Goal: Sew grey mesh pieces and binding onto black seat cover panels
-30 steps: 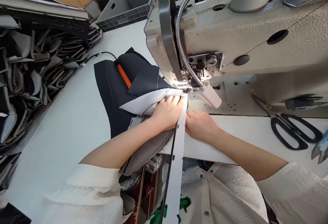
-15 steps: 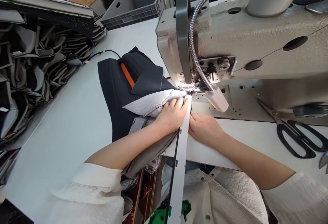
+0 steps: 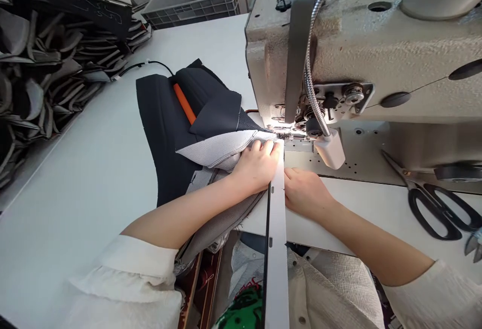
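My left hand [image 3: 259, 166] is closed, its curled fingers pressing the light grey mesh fabric [image 3: 214, 149] against a long white strip [image 3: 277, 218] near the needle. The strip has a dark edge with small slots and hangs over the table's front edge. On the strip's right side, my right hand [image 3: 305, 191] is closed at its edge; the fingertips are partly hidden. The fabric joins a black padded piece [image 3: 154, 133] with an orange stripe [image 3: 184, 103], spread left of the sewing machine [image 3: 354, 58]. Its presser foot [image 3: 282, 135] sits just beyond my left fingers.
Black-handled scissors [image 3: 433, 208] lie at the right. A white lamp head [image 3: 330, 149] hangs from a flexible metal tube over the machine bed. Stacks of cut padded pieces [image 3: 48, 68] line the left, and a grey crate [image 3: 203, 7] stands behind the white table [image 3: 83, 168].
The view has shifted slightly, so the machine appears further right. The strip's hanging part has swung right and is now nearly vertical. Both hands stay closed beside the presser foot.
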`<state>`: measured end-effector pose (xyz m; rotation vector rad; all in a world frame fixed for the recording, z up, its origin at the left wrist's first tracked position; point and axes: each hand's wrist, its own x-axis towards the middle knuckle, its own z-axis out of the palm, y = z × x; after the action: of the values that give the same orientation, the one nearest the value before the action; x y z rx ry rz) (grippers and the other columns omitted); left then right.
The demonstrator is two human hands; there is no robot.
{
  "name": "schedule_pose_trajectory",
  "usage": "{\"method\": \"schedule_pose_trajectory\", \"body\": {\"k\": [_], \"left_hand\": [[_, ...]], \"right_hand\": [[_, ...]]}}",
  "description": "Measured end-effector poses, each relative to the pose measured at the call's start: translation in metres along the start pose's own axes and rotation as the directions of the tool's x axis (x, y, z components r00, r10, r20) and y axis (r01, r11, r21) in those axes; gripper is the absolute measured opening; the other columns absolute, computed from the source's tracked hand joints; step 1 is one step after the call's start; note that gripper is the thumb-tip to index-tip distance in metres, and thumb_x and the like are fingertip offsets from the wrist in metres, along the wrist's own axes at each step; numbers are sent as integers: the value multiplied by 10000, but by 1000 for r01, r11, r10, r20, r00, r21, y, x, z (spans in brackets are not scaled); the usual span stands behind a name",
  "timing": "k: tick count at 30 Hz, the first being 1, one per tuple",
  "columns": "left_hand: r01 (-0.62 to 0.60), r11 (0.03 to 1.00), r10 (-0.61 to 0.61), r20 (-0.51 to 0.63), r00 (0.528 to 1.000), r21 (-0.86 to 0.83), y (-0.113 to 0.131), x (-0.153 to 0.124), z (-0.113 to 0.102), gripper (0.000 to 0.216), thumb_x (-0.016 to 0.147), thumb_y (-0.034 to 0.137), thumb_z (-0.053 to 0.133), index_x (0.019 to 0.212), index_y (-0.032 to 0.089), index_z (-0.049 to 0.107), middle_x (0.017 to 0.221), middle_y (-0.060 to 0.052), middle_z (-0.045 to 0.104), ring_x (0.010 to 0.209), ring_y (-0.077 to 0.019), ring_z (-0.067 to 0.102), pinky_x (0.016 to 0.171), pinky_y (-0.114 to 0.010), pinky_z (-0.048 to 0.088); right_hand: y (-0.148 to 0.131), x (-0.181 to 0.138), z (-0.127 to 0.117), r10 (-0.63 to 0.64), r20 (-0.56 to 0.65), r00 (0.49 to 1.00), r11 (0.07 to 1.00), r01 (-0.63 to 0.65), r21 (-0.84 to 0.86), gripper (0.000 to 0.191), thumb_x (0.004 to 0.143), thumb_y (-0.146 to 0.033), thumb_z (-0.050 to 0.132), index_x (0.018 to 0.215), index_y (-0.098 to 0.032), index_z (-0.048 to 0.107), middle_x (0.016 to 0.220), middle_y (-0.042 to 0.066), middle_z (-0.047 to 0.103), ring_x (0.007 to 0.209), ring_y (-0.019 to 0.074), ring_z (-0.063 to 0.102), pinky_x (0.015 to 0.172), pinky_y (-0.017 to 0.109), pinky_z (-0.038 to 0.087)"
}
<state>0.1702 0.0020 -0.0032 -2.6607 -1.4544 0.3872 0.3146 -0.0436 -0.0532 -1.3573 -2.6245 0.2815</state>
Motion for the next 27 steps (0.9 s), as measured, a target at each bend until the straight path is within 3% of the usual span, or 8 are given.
{"method": "schedule_pose_trajectory", "body": {"k": [8, 17, 23, 27], "left_hand": [[0, 1000, 0, 14, 1000, 13, 2, -2, 1, 465, 871, 146, 390, 1332, 96, 423, 1098, -154, 544, 949, -289, 518, 711, -392, 492], [-94, 995, 97, 68, 993, -36, -10, 4, -5, 532, 861, 187, 423, 1379, 87, 353, 1122, -180, 498, 989, -304, 505, 812, -420, 471], [-104, 994, 106, 33, 994, -43, -11, 6, -1, 545, 859, 183, 419, 1390, 86, 341, 1139, -184, 493, 1003, -312, 505, 814, -425, 474], [-113, 992, 118, 111, 987, -49, -12, 11, -8, 576, 832, 231, 479, 1374, 73, 366, 1213, -202, 475, 998, -327, 515, 772, -424, 493]], "right_hand": [[-1, 0, 2, -26, 2, 1000, 1000, 26, -15, 124, 786, -118, 466, 707, -166, 550, 655, 39, 535, 576, 153, 374, 514, 290, 164], [-4, 1, -4, -3, 45, 999, 999, 5, -45, 127, 829, -127, 445, 765, -156, 551, 705, 44, 556, 609, 166, 441, 528, 301, 183], [-3, 2, -3, -6, 29, 1000, 999, 7, -35, 125, 842, -149, 456, 771, -149, 559, 702, 48, 560, 606, 160, 442, 527, 301, 179], [-2, 2, -2, -13, 29, 1000, 1000, 13, 14, 130, 825, -122, 455, 756, -159, 560, 695, 43, 567, 596, 158, 428, 524, 298, 173]]}}
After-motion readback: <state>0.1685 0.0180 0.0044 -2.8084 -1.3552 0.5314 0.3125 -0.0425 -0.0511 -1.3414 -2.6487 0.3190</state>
